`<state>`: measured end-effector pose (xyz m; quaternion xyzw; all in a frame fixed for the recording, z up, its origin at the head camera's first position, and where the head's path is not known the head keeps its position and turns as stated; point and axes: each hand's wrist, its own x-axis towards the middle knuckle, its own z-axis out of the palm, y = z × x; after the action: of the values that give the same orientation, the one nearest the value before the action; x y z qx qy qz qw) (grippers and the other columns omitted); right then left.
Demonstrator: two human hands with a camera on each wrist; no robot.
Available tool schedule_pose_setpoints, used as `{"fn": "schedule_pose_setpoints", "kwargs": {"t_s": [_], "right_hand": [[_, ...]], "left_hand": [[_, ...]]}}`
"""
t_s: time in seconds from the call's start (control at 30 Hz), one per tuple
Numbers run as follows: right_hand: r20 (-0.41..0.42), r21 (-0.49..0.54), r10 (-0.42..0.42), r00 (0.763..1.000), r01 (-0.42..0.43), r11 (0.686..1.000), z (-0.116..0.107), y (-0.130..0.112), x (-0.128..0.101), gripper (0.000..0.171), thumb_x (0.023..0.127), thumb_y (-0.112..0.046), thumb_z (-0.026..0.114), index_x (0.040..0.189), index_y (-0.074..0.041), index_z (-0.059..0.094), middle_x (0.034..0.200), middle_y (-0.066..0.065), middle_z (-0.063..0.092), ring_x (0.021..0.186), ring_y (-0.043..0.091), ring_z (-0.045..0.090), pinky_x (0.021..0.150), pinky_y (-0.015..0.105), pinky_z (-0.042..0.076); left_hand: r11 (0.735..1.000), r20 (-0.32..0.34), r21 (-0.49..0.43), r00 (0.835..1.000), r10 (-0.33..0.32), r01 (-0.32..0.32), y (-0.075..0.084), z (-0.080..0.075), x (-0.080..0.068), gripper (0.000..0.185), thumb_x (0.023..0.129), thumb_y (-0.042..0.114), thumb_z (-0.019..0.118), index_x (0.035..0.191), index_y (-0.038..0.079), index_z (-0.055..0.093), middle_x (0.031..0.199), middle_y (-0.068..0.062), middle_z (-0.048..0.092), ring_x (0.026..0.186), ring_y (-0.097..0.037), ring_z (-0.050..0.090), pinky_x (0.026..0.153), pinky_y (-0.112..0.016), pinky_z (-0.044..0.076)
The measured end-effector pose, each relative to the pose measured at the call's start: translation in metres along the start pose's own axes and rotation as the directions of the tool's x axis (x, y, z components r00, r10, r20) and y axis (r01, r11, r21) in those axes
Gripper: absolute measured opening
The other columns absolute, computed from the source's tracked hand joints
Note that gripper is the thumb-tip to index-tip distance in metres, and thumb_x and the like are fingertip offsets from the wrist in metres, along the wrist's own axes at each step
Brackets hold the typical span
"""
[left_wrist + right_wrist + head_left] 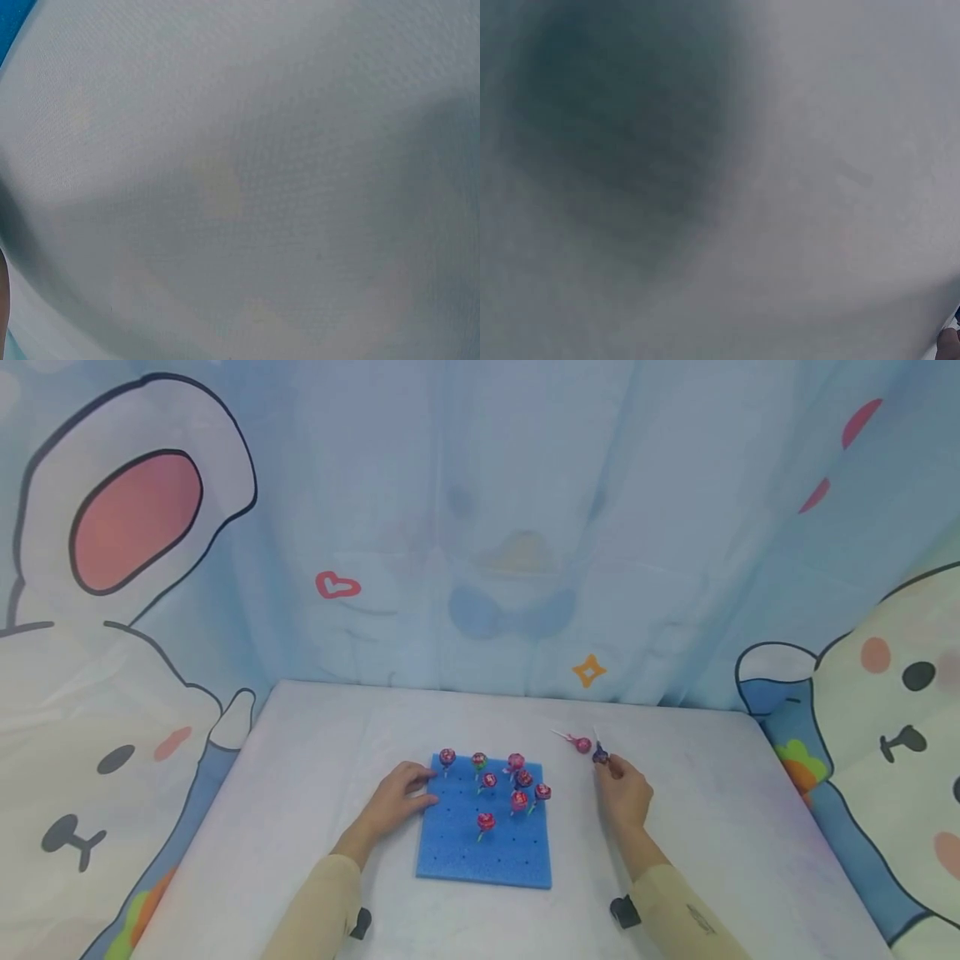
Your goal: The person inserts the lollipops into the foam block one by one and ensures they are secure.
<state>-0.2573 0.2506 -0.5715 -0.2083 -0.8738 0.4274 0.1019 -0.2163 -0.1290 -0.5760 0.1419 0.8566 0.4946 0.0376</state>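
A pale blue curtain point(480, 518) with cartoon animals hangs behind and to both sides of a white table point(315, 735). Near the middle of the table lies a square blue foam board point(465, 852) dotted with small holes. Eight red lollipops stand upright in its far half, among them one at the far left corner point(447, 757) and one nearest the person point(485, 821).

The left hand point(397, 800) rests on the board's far left edge, its fingers lightly curled over the foam and pressing on it. The right hand point(626, 793) lies on the table right of the board, well apart from it, its fingertips pinching a dark blue lollipop point(600, 756) whose stick points away. Just left and a little farther off, a pink lollipop point(582, 744) lies flat on the table.

Both wrist views show only blurred white cloth.
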Motion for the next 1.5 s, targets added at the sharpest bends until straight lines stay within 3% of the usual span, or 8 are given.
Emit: {"fn": "schedule_pose_setpoints", "kwargs": {"t_s": [0.27, 0.77, 1.1, 1.3, 1.5], "right_hand": [[-0.044, -0.055, -0.031, 0.999, 0.028, 0.998, 0.008, -0.002, 0.009, 0.043, 0.098, -0.020, 0.057, 0.134, 0.004, 0.055, 0.127, 0.024, 0.061, 0.123, 0.041, 0.052, 0.107, 0.054, 0.042], [-0.104, -0.171, -0.107, 0.989, 0.089, 0.981, 0.012, -0.017, 0.010, 0.034, 0.094, -0.007, 0.061, 0.125, 0.008, 0.059, 0.120, 0.028, 0.062, 0.116, 0.044, 0.056, 0.103, 0.054, 0.046], [-0.141, -0.029, -0.083, 0.986, 0.080, 0.996, 0.008, -0.009, 0.009, 0.034, 0.096, -0.007, 0.056, 0.127, 0.007, 0.057, 0.123, 0.027, 0.061, 0.116, 0.042, 0.056, 0.104, 0.053, 0.046], [-0.101, 0.059, -0.042, 0.994, 0.048, 0.997, 0.001, -0.007, 0.006, 0.036, 0.098, -0.010, 0.055, 0.132, -0.002, 0.057, 0.134, 0.019, 0.057, 0.117, 0.035, 0.060, 0.100, 0.045, 0.052], [-0.060, 0.063, -0.073, 0.996, 0.077, 0.995, -0.007, -0.012, -0.007, 0.035, 0.098, -0.008, 0.056, 0.132, -0.002, 0.058, 0.135, 0.019, 0.056, 0.119, 0.036, 0.058, 0.101, 0.045, 0.051]], "left_hand": [[1.000, -0.002, 0.003, 1.000, -0.014, 0.014, 0.003, 0.000, -0.001, 0.040, 0.089, 0.018, 0.073, 0.126, 0.006, 0.061, 0.126, -0.008, 0.056, 0.123, -0.024, 0.054, 0.106, -0.032, 0.047], [0.999, -0.004, 0.015, 0.999, -0.036, 0.036, 0.002, 0.000, -0.001, 0.041, 0.090, 0.020, 0.072, 0.127, 0.007, 0.061, 0.126, -0.007, 0.056, 0.123, -0.022, 0.055, 0.105, -0.031, 0.048], [0.999, 0.008, 0.008, 0.999, -0.034, 0.034, 0.001, 0.001, 0.000, 0.042, 0.090, 0.020, 0.072, 0.128, 0.007, 0.060, 0.127, -0.007, 0.055, 0.124, -0.022, 0.054, 0.106, -0.030, 0.047], [1.000, 0.002, 0.002, 1.000, -0.030, 0.030, 0.000, 0.001, 0.000, 0.041, 0.089, 0.021, 0.073, 0.127, 0.008, 0.061, 0.126, -0.006, 0.055, 0.123, -0.020, 0.054, 0.105, -0.028, 0.047], [1.000, 0.000, -0.007, 1.000, -0.016, 0.016, 0.000, 0.000, -0.001, 0.041, 0.089, 0.020, 0.073, 0.126, 0.007, 0.061, 0.126, -0.007, 0.056, 0.122, -0.022, 0.055, 0.105, -0.030, 0.048]]}}
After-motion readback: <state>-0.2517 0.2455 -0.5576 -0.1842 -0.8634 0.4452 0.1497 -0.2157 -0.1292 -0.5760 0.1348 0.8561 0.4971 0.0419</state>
